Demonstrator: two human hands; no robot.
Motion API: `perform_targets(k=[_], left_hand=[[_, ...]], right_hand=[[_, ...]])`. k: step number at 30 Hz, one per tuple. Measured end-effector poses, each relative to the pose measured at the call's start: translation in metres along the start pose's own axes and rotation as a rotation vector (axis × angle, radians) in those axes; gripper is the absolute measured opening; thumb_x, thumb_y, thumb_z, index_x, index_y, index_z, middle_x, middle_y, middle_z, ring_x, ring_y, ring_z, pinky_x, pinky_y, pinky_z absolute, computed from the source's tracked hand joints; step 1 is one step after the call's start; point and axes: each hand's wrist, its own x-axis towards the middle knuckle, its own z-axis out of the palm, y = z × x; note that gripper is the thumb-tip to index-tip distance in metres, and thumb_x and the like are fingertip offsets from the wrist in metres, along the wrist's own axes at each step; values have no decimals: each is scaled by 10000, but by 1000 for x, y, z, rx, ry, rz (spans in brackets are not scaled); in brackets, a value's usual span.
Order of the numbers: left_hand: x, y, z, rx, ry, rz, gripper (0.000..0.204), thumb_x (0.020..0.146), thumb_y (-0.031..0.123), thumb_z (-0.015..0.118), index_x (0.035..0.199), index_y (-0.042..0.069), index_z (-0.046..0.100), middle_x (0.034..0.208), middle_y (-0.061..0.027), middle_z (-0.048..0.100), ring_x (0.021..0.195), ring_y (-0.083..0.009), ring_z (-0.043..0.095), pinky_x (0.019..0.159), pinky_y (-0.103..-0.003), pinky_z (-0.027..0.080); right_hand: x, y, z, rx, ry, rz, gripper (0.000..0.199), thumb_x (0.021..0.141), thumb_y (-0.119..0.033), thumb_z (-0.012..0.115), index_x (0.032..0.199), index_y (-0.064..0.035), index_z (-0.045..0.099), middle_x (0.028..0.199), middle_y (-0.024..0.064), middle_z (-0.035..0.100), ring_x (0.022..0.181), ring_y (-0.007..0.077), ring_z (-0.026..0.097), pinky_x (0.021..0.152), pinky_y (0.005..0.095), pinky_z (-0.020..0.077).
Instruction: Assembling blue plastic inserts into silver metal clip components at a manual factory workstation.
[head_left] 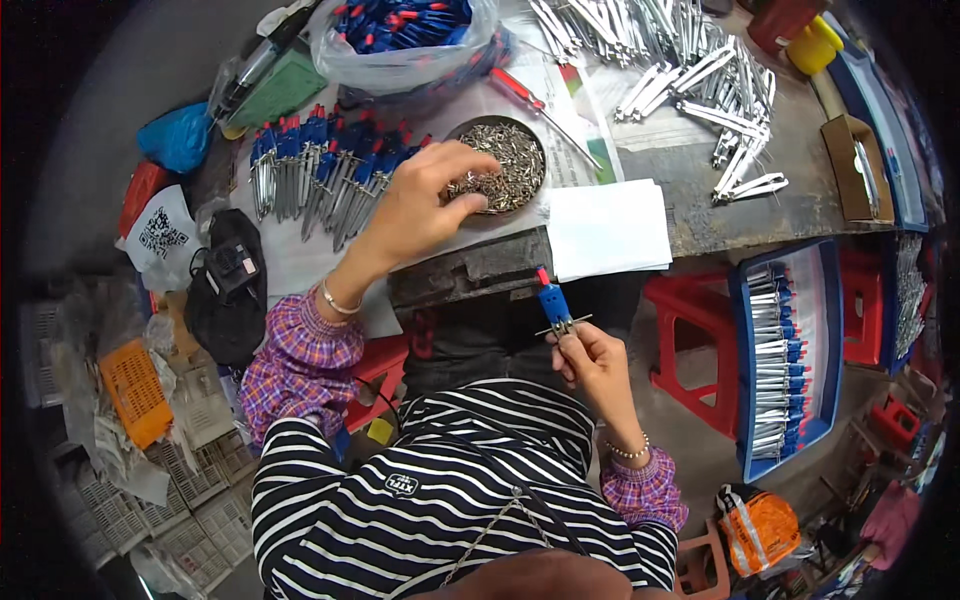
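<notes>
My left hand (pixel 425 195) reaches over a round dark dish (pixel 544 163) of small metal rivet-like pieces (pixel 515 150). Its thumb and index finger are apart above the pieces, and I see nothing held between them. Below the table edge, my right hand (pixel 593 362) pinches a blue-headed piece (pixel 553 303) with a red tip pointing up. A thin metal rod crosses that piece just above my thumb, and its lower part is hidden by my fingers. Left of the dish, several similar blue-headed pieces (pixel 345 165) with silver legs lie in rows.
A plastic bag (pixel 400 68) of blue and red parts stands at the back. Loose silver legs (pixel 730 110), a red-handled screwdriver (pixel 545 108) and white paper (pixel 610 230) share the table. At right, a blue tray (pixel 832 340) of blue-headed pieces rests by a red stool (pixel 700 350).
</notes>
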Motion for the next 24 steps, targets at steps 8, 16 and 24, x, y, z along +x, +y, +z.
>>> perform_targets(k=[8, 16, 24], left_hand=[[5, -25, 21, 156, 94, 5, 153, 720, 89, 672, 858, 29, 648, 815, -119, 608, 772, -280, 575, 709, -354, 452], [-2, -36, 12, -66, 225, -1, 112, 732, 67, 675, 838, 29, 685, 784, -101, 662, 653, -199, 626, 588, -295, 491], [0, -42, 40, -186, 342, 24, 114, 699, 107, 629, 768, 40, 690, 757, -132, 652, 728, -289, 637, 661, -363, 500]], right_hand=[[1, 1, 6, -132, -2, -68, 181, 928, -110, 502, 923, 34, 611, 681, 18, 578, 541, 39, 481, 482, 175, 402], [4, 4, 14, -130, -47, -22, 183, 932, -130, 499, 909, 21, 600, 701, 28, 584, 559, 48, 493, 495, 183, 414], [-1, -1, 17, -200, 71, -12, 183, 918, -160, 536, 908, 15, 589, 680, 45, 578, 536, 63, 477, 477, 188, 390]])
